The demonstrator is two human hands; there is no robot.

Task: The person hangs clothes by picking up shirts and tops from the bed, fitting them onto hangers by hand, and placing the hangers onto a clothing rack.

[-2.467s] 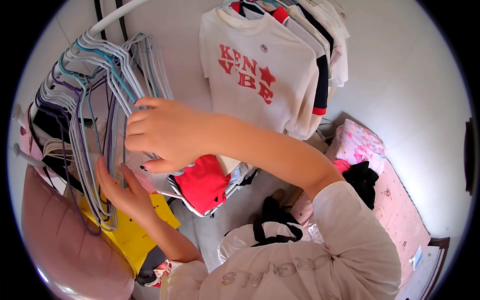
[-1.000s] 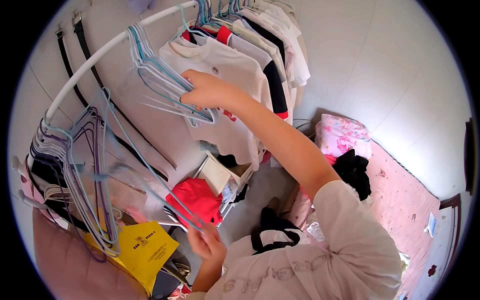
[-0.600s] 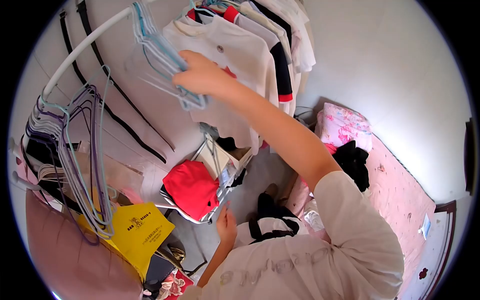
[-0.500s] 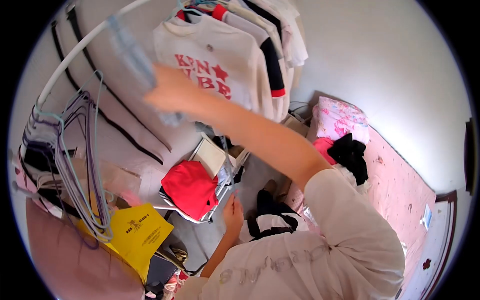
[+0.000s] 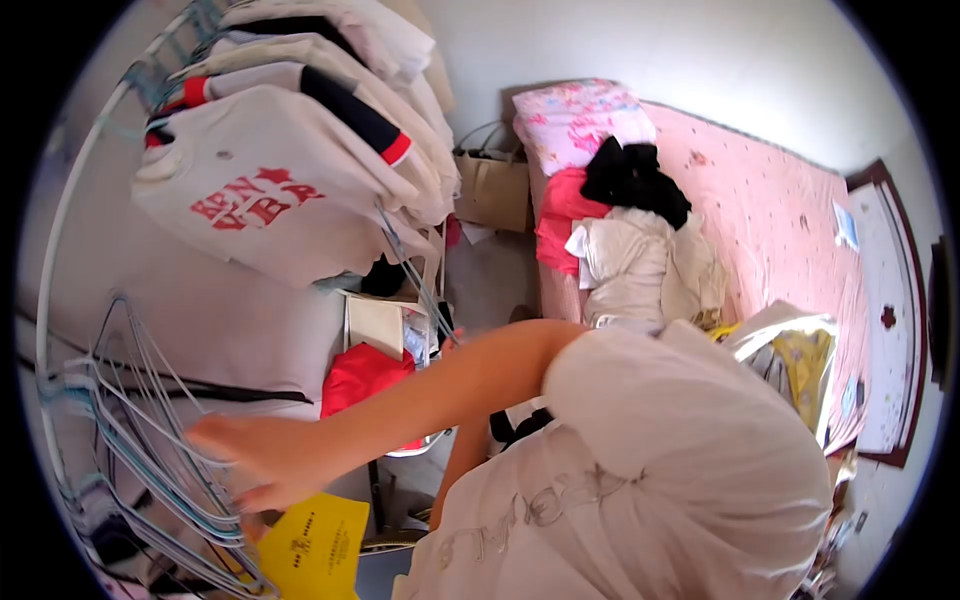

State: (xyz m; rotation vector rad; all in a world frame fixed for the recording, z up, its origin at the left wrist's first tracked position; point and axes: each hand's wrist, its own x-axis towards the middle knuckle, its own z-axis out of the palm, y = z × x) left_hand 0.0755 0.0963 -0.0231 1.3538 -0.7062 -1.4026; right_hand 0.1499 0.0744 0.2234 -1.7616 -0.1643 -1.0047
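My right hand (image 5: 250, 462) is stretched across to the left, at the bunch of thin metal hangers (image 5: 165, 455) hanging on the rack. Its fingers are spread and slightly blurred, touching or very near the hanger wires. My left hand (image 5: 456, 339) is mostly hidden behind my right forearm. It is closed on thin hangers (image 5: 415, 275), whose wires rise from it towards the hung clothes. In front of those wires hangs a pale sweatshirt (image 5: 240, 185) with red lettering.
A white curved rack (image 5: 68, 220) carries several garments. Below are a red cloth (image 5: 365, 378) on a chair and a yellow bag (image 5: 318, 550). At right stands a pink bed (image 5: 760, 190) with black clothing (image 5: 640, 180), pale clothing (image 5: 630, 260) and a floral pillow (image 5: 585, 120).
My right hand has come down from the upper rack, leaving a light blue object, to the hanger bunch. My left hand still holds its hangers. The view has turned rightward.
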